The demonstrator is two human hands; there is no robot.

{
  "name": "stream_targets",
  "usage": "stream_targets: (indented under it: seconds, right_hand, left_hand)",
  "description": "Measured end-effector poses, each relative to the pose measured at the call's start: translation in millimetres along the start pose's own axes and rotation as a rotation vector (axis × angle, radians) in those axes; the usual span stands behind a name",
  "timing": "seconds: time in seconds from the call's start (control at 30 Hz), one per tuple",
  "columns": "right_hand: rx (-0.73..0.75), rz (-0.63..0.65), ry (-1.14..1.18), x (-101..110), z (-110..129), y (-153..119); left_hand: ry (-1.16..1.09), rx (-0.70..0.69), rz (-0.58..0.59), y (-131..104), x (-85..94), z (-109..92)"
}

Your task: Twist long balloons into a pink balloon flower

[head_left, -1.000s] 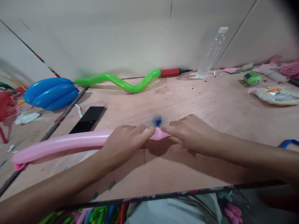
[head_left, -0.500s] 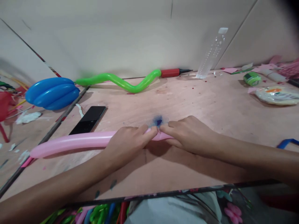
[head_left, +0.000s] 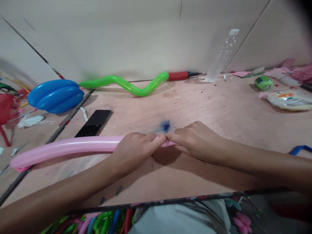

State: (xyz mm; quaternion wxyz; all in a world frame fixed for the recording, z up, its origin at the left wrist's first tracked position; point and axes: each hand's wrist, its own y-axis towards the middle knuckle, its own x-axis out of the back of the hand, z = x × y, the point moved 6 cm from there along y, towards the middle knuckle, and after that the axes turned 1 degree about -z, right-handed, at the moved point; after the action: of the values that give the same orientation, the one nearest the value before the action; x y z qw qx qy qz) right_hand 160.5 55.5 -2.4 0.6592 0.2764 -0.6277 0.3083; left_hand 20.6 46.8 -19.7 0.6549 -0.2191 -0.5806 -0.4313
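Observation:
A long pink balloon (head_left: 73,145) stretches leftward across the table from my hands, its rounded end past the dark seam at the left. My left hand (head_left: 138,146) is wrapped round the balloon near its right end. Fingertips touching those of the left, my right hand (head_left: 195,139) pinches the short pink end piece. Most of that end is hidden by the fingers. A dark blue stain (head_left: 166,126) marks the table just beyond the fingertips.
A black phone (head_left: 94,123) lies behind the pink balloon. Along the wall are a blue balloon bundle (head_left: 56,96), a bent green balloon (head_left: 131,88), a red pump (head_left: 179,76) and a clear bottle (head_left: 221,58). A wipes packet (head_left: 289,100) lies at right.
The pink balloon's far end has moved left and slightly down, reaching further across the dark seam. Both hands keep their grip, almost in the same place.

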Motion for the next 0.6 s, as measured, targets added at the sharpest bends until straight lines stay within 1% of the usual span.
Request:
stream_targets:
  seconds: [0.13,0.2,0.3,0.4,0.5,0.6]
  right_hand:
    - [0.010,0.011,0.012,-0.7,0.9,0.3]
    - [0.007,-0.021,0.031,1.9,-0.1,0.4]
    - [-0.033,-0.088,0.054,7.7,-5.4,-1.2]
    - [-0.094,-0.124,0.047,12.8,-13.2,-5.4]
    - [-0.131,-0.128,0.051,18.4,-21.4,-10.8]
    - [-0.105,-0.131,0.051,26.6,-27.8,-15.3]
  left_hand:
    - [-0.008,-0.020,-0.020,-1.8,-0.4,-0.3]
    - [0.006,-0.014,-0.013,-1.5,-0.4,0.7]
    - [0.043,0.034,0.020,1.8,1.4,4.8]
    - [0.020,0.096,0.053,5.7,7.9,10.4]
    - [-0.030,0.194,0.145,3.4,16.5,18.6]
    - [-0.076,0.308,0.279,-8.8,30.3,26.4]
